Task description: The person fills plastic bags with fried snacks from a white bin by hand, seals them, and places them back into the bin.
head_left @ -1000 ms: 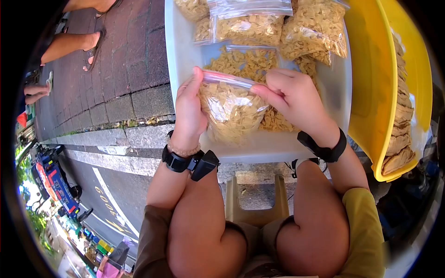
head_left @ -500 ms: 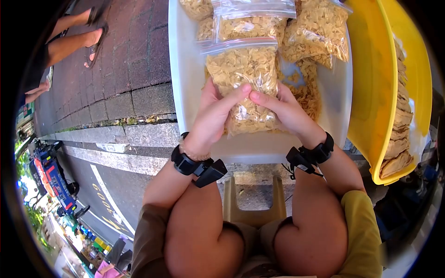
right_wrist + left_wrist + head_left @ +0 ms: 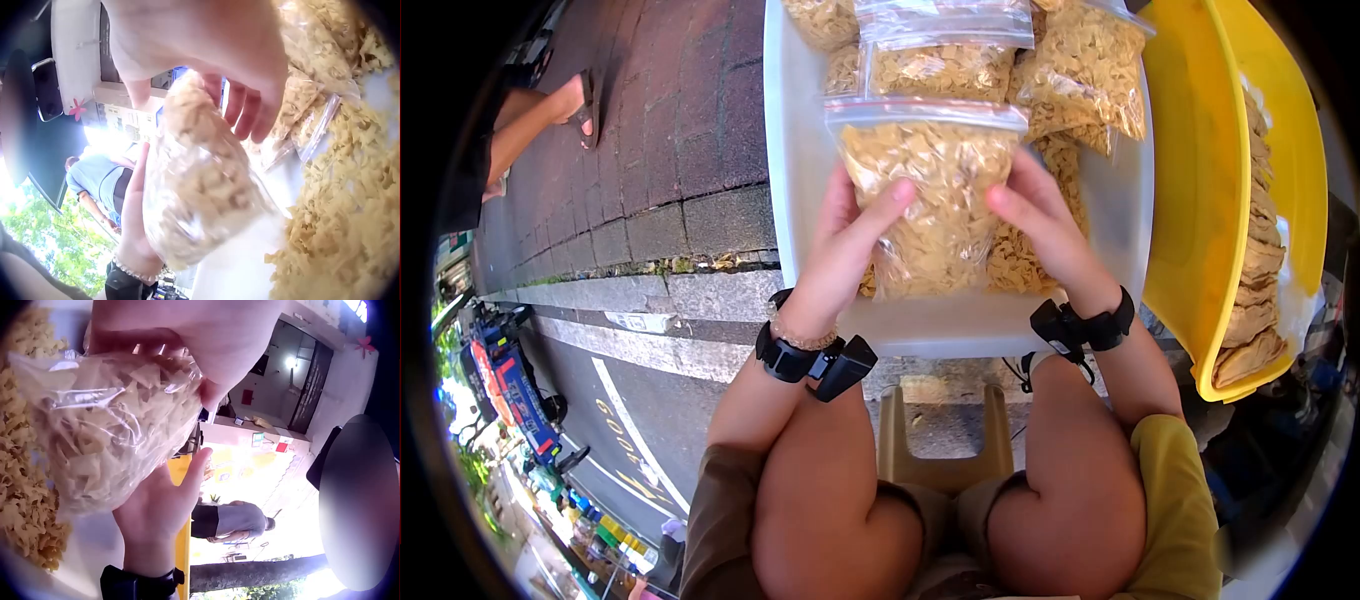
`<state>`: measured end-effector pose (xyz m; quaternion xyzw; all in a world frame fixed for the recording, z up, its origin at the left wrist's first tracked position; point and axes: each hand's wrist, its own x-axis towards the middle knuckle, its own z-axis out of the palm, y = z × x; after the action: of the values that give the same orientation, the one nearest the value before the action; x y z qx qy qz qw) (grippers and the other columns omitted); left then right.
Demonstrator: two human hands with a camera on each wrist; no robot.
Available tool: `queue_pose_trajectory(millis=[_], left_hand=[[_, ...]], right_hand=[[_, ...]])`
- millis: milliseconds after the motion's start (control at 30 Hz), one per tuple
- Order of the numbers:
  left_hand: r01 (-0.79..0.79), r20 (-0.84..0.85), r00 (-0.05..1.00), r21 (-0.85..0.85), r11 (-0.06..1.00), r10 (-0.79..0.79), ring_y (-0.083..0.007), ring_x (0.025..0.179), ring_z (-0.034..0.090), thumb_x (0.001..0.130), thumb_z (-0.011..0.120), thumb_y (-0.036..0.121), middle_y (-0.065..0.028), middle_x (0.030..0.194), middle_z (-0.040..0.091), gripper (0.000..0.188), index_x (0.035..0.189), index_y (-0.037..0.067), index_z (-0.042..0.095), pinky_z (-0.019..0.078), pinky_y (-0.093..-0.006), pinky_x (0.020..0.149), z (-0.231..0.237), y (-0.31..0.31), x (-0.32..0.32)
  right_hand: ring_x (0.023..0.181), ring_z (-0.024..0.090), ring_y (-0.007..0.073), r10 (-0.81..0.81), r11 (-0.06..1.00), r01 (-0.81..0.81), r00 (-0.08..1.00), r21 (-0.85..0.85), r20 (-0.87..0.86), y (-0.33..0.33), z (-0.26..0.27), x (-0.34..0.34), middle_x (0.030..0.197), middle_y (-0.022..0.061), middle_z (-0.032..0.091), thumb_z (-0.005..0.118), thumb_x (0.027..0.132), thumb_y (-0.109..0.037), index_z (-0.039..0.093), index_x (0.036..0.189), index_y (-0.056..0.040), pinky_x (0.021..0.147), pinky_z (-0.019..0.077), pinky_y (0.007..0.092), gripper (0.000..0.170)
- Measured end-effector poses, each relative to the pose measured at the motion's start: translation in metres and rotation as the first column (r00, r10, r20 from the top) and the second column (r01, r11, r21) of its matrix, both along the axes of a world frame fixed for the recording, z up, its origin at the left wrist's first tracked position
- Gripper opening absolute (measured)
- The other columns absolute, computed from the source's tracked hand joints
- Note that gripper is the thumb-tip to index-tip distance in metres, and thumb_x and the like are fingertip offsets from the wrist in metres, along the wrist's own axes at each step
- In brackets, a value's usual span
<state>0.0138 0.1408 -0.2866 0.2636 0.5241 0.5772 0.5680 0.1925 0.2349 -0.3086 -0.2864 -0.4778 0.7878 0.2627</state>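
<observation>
A clear zip bag [image 3: 930,215] full of pale, flat chips stands between my two hands, zip strip at the far end. My left hand [image 3: 848,235] grips its left side, thumb on the near face and fingers behind. On the opposite side my right hand [image 3: 1040,215] holds the bag's edge, its thumb at the border and fingers behind. The left wrist view shows the bag [image 3: 119,425] bulging and wrinkled, with the right hand [image 3: 156,512] along its side, thumb raised. Loose chips [image 3: 1015,260] lie beneath the bag, partly hidden by it.
A white tub [image 3: 1115,230] surrounds the work; filled bags [image 3: 1080,75] are heaped at its far end. To the right stands a yellow bin [image 3: 1200,250] with stacked folded tan sheets [image 3: 1255,290]. A plastic stool [image 3: 945,465] is below. A passer-by's foot [image 3: 580,110] is at the left.
Both hands were first at the zip strip, then lay round the lower bag with thumbs together. Now the thumbs are apart at the bag's sides, and the bag's zip end is slightly nearer me.
</observation>
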Motion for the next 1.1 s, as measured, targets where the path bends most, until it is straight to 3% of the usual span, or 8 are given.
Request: queue_pose_trajectory(millis=[267,467,633,733,767,933,1033,1100], left_hand=[[0.063,0.161,0.985,-0.005,0.998,-0.061,-0.0146,0.110,0.059,0.094,0.061,0.012,-0.0080,0.124,0.059,0.049,0.137,0.002,0.041,0.0500,-0.0307,0.092,0.005,-0.004,-0.001],[0.468,-0.608,0.673,-0.091,0.879,-0.421,-0.0198,0.099,0.064,0.091,0.064,0.018,-0.0092,0.115,0.064,0.049,0.133,0.005,0.045,0.0504,-0.0312,0.080,0.013,-0.008,-0.006],[0.155,-0.189,0.973,0.107,0.982,-0.133,-0.0213,0.128,0.044,0.097,0.054,0.026,-0.0140,0.130,0.054,0.047,0.138,0.010,0.038,0.0335,-0.0390,0.107,0.010,-0.003,-0.015],[-0.166,-0.304,0.930,0.161,0.973,0.209,-0.0213,0.123,0.050,0.098,0.049,0.027,-0.0120,0.124,0.058,0.038,0.128,0.005,0.046,0.0321,-0.0351,0.108,0.018,0.006,-0.039],[-0.226,-0.285,0.922,0.159,0.961,0.264,-0.0188,0.121,0.051,0.099,0.046,0.027,-0.0107,0.123,0.059,0.035,0.126,0.005,0.048,0.0328,-0.0342,0.106,0.022,0.007,-0.046],[-0.277,-0.232,0.925,0.134,0.951,0.302,-0.0144,0.114,0.054,0.101,0.041,0.028,-0.0058,0.115,0.062,0.029,0.116,0.007,0.055,0.0353,-0.0318,0.100,0.020,0.001,-0.065],[-0.281,-0.237,0.926,0.087,0.956,0.294,-0.0160,0.113,0.055,0.102,0.039,0.028,-0.0062,0.114,0.062,0.029,0.115,0.008,0.055,0.0361,-0.0332,0.100,0.020,-0.001,-0.061],[-0.282,-0.244,0.925,0.076,0.956,0.292,-0.0145,0.112,0.055,0.102,0.040,0.027,-0.0048,0.114,0.062,0.027,0.114,0.008,0.056,0.0361,-0.0318,0.099,0.019,-0.001,-0.063]], right_hand=[[0.083,0.059,0.0069,-0.006,0.967,-0.034,0.988,0.252,0.157,0.020,0.024,0.013,0.093,-0.0022,0.066,0.073,0.087,-0.031,0.066,0.106,-0.0049,0.072,0.0496,0.0283,0.033],[0.061,0.058,0.0284,-0.042,0.541,-0.330,0.908,0.774,0.416,0.008,0.051,-0.004,0.070,0.0116,0.058,0.062,0.092,-0.038,0.063,0.086,-0.0075,0.054,0.0458,0.0348,0.031],[0.053,0.056,0.0310,-0.238,0.322,-0.462,0.805,0.826,0.543,0.019,0.067,0.004,0.065,0.0127,0.059,0.057,0.096,-0.033,0.065,0.088,-0.0095,0.049,0.0435,0.0368,0.026],[0.051,0.059,0.0198,-0.273,0.750,-0.111,0.847,0.652,0.457,0.037,0.097,0.038,0.070,0.0100,0.066,0.053,0.100,-0.030,0.065,0.090,-0.0035,0.050,0.0452,0.0295,0.030],[0.050,0.057,0.0146,-0.411,0.820,0.390,0.911,0.419,-0.043,0.048,0.082,0.041,0.076,0.0066,0.067,0.055,0.100,-0.028,0.064,0.096,-0.0012,0.050,0.0460,0.0275,0.029],[0.056,0.054,0.0046,0.309,0.932,-0.359,0.737,0.040,-0.601,0.090,0.063,0.051,0.064,-0.0023,0.054,0.051,0.100,-0.030,0.045,0.082,-0.0149,0.053,0.0456,0.0302,0.025],[0.052,0.057,0.0166,0.203,0.922,-0.156,0.974,0.354,-0.099,0.046,0.050,0.031,0.057,-0.0002,0.055,0.054,0.099,-0.025,0.056,0.090,-0.0122,0.049,0.0463,0.0345,0.016],[0.056,0.062,0.0285,-0.133,0.577,-0.390,0.822,0.718,0.553,0.031,0.035,0.025,0.061,0.0092,0.061,0.056,0.097,-0.025,0.062,0.091,-0.0083,0.052,0.0490,0.0394,0.019]])
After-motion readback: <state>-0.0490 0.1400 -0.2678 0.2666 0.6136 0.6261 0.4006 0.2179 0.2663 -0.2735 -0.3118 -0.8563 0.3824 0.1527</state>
